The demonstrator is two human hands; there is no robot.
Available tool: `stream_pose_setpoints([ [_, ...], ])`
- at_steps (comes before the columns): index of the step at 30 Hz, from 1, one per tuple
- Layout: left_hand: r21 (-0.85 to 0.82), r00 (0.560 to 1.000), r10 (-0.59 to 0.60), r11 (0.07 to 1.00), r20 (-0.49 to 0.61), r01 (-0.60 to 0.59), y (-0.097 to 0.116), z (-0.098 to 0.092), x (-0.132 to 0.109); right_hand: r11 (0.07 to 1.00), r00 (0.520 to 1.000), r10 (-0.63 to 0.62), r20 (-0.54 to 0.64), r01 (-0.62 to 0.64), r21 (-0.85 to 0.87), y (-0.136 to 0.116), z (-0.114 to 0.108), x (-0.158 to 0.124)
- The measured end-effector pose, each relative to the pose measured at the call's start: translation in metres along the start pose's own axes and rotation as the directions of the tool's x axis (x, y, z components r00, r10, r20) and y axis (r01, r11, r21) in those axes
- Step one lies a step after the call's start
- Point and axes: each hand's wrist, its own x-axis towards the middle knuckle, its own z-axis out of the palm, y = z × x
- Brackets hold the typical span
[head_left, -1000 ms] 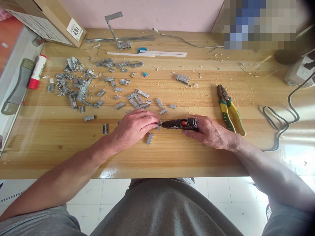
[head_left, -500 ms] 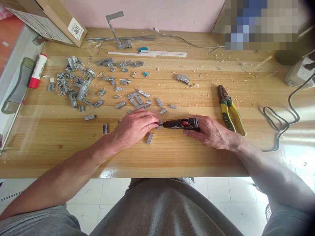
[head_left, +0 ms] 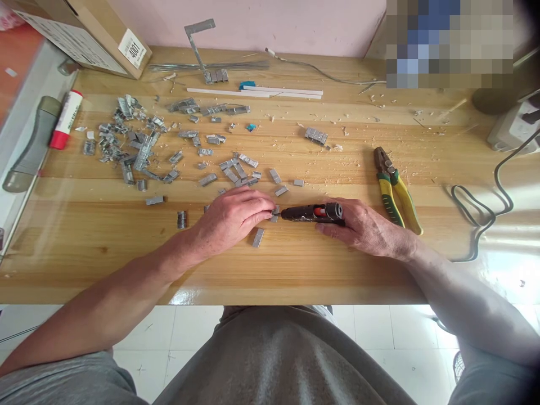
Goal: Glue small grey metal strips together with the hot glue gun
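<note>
My left hand (head_left: 231,216) rests on the wooden table (head_left: 295,264) with its fingers pinched on a small grey metal piece (head_left: 274,212) at the tip of a black glue gun (head_left: 312,213). My right hand (head_left: 366,228) is wrapped round the gun's rear, holding it flat on the table with its nozzle pointing left at the piece. Another grey metal piece (head_left: 257,237) lies just in front of my left hand.
Several grey metal pieces (head_left: 139,146) are scattered over the left and middle of the table. Yellow-green pliers (head_left: 394,191) lie to the right, and a black cable (head_left: 481,211) beyond them. White strips (head_left: 253,91), a cardboard box (head_left: 84,34) and a red-capped tube (head_left: 65,119) are at the back and left.
Both hands and the glue gun have stayed in place; only the view has shifted slightly.
</note>
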Motion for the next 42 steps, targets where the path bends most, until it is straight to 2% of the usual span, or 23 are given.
stream_pose_setpoints([
  [4,0.001,1.000,0.009,1.000,-0.002,-0.009,-0.0002,0.0005,0.0000,0.999,0.998,0.041,0.055,-0.041,-0.011,-0.0004,-0.0008,0.0002],
  [23,0.035,1.000,0.011,0.999,0.010,-0.011,0.0006,-0.0009,-0.0004,0.999,0.998,0.040,0.053,-0.039,-0.021,-0.0048,-0.0008,0.0030],
  [31,0.019,1.000,0.018,1.000,-0.003,-0.018,0.0003,0.0002,0.0002,1.000,1.000,-0.024,-0.016,0.023,-0.018,0.0001,0.0040,0.0014],
  [42,-0.020,0.999,-0.033,0.999,0.009,0.034,0.0004,0.0006,-0.0006,0.995,0.994,-0.092,-0.052,0.089,-0.052,-0.0022,0.0075,-0.0001],
])
